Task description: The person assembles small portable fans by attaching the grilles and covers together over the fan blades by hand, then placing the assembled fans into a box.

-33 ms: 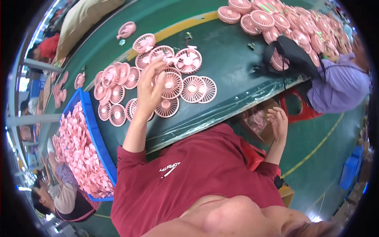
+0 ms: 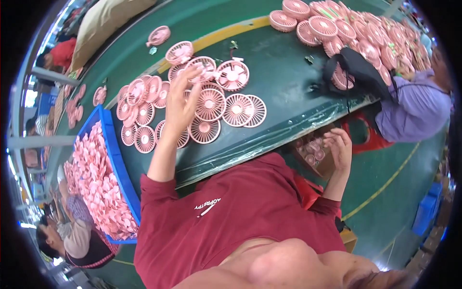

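My left hand reaches over the green work table among pink round fan grilles. Its fingers are stretched out, with the thumb apart from them. The fingertips are at a pink fan housing with blades; whether they touch the blades I cannot tell. Under the wrist and beside the palm lie spoked grilles, among them one large grille. My right hand hangs off the table's front edge with loosely bent, spread fingers and nothing visible in it. Below and left of it is a cardboard box with small pink parts.
To the left stands a blue bin heaped with pink fan blades. A large pile of pink fan housings covers the far right of the table. A person in a purple sleeve works there, near a red stool and black cloth.
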`<action>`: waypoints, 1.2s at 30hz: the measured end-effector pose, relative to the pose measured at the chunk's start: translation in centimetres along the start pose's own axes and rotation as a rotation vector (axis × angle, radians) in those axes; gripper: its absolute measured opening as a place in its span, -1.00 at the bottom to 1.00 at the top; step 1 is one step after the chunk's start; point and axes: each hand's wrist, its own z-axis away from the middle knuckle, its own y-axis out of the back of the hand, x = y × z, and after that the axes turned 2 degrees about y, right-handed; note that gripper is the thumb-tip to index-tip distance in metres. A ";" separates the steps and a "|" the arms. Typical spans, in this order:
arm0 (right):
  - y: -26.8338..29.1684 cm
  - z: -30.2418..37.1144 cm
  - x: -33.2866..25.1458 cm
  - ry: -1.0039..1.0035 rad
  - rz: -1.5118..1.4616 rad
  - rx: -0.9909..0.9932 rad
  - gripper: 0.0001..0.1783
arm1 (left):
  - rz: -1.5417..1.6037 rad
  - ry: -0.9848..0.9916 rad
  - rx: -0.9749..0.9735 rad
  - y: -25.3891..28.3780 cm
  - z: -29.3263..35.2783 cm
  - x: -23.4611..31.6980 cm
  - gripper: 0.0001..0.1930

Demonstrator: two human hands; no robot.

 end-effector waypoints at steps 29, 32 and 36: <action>-24.6 -8.3 -2.5 0.368 0.662 -0.758 -0.47 | -0.720 0.463 -0.047 4.0 -24.0 -25.4 -0.79; -23.6 -8.6 -2.6 0.228 0.351 -0.660 -0.47 | -0.852 0.355 0.051 2.4 -23.0 -23.8 -0.76; -24.0 -9.0 -2.5 0.338 0.313 -0.542 -0.38 | -0.636 0.252 0.145 4.7 -21.1 -21.6 -0.73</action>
